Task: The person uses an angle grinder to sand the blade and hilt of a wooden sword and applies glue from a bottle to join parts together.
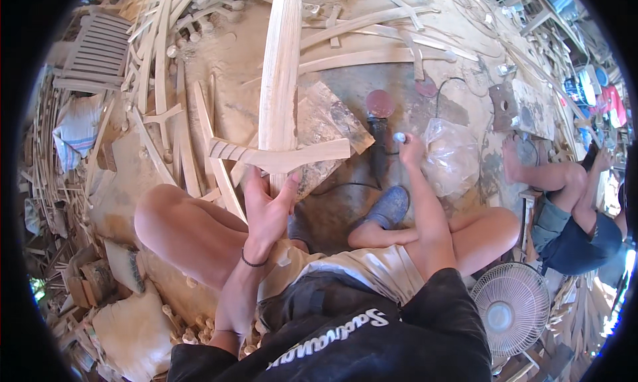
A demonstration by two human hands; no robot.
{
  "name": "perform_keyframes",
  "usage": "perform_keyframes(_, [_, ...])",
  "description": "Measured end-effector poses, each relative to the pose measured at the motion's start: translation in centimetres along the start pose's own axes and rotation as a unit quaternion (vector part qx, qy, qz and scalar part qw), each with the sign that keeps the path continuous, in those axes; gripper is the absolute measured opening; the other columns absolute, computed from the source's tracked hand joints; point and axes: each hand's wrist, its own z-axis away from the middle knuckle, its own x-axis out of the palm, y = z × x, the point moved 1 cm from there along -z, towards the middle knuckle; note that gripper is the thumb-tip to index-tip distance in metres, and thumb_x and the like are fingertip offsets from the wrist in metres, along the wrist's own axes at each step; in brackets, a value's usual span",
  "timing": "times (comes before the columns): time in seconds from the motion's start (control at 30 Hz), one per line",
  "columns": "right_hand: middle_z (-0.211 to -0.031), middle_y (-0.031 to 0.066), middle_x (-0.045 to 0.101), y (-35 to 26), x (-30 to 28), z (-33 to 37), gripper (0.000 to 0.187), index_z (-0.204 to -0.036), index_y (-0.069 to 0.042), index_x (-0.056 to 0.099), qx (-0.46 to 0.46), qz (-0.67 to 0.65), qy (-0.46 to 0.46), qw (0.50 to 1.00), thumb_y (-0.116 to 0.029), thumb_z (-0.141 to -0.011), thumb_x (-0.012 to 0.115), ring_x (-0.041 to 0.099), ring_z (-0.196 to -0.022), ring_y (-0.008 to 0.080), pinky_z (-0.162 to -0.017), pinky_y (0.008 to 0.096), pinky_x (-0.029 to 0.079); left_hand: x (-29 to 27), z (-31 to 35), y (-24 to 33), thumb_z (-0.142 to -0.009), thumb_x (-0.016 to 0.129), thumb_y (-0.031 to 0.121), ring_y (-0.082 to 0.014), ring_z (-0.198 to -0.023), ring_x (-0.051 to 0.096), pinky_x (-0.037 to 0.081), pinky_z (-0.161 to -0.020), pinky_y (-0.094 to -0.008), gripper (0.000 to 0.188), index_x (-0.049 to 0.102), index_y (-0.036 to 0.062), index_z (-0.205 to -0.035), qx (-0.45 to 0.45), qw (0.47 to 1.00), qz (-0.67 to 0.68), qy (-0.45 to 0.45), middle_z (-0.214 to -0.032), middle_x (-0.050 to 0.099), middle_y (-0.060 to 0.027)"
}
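Note:
My left hand (268,209) is closed round the grip of a wooden sword (279,83), just under its curved crossguard (282,157). The pale blade points away from me, past the top of the picture. Off to the right, my right hand (412,150) is closed on a small white and light-blue object (399,137), too small to name. Beside that hand lies a clear plastic bag (452,156). An angle grinder (378,132) with a reddish disc rests on the floor between the sword and my right hand. A worn board (332,126) lies partly behind the crossguard.
More wooden sword pieces (372,56) lie across the far floor, with long strips (163,69) piled at left. A fan (510,309) stands at lower right. Near it another person (571,209) sits. A cable (345,184) runs over the floor by my blue shoe (389,207).

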Motion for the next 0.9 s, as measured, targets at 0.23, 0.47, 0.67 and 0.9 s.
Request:
perform_keyframes(0.23, [-0.102,0.0161,0.082,5.4,-1.5,-0.7,0.029,-0.114,-0.004,0.079,0.022,-0.011,0.083,0.996,-0.007,-0.085,0.08,0.079,-0.102,0.0284,-0.09,0.0414,0.06,1.2,-1.1,-0.1,-0.103,0.072,0.003,-0.0075,-0.054,0.052,0.041,-0.047,-0.0252,0.03,0.053,0.0004,-0.126,0.009,1.0,0.016,-0.003,-0.083,0.065,-0.0021])
perform_keyframes(0.47, [-0.103,0.0178,0.082,6.6,-9.1,-1.8,0.015,-0.1,-0.002,0.082,0.134,-0.019,0.173,0.975,-0.011,-0.087,0.079,0.08,-0.097,0.0332,-0.089,0.0427,0.061,0.6,-1.9,-1.4,-0.104,0.07,0.006,-0.007,-0.052,0.052,0.04,-0.046,-0.0252,0.021,0.057,0.0007,-0.12,0.008,1.0,-0.012,0.017,-0.078,0.063,-0.001])
perform_keyframes(0.67, [-0.098,0.021,0.08,15.5,-12.3,-4.7,0.02,-0.097,-0.002,0.081,0.027,0.229,0.108,0.967,-0.02,-0.092,0.074,0.078,-0.096,0.0385,-0.088,0.0485,0.061,2.0,-2.1,-1.4,-0.1,0.075,0.005,-0.008,-0.05,0.054,0.041,-0.043,-0.0253,0.026,0.057,-0.0009,-0.117,-0.046,0.995,0.074,-0.043,-0.079,0.065,-0.003])
perform_keyframes(0.9, [-0.096,0.0213,0.076,11.9,-6.8,-3.6,0.015,-0.093,-0.002,0.079,-0.133,0.322,0.037,0.936,-0.012,-0.089,0.069,0.075,-0.095,0.0419,-0.084,0.0531,0.059,0.9,-2.3,-1.3,-0.097,0.073,-0.002,-0.0095,-0.052,0.055,0.041,-0.045,-0.0257,0.039,0.052,-0.002,-0.13,-0.088,0.994,0.052,-0.049,-0.084,0.064,-0.0044])
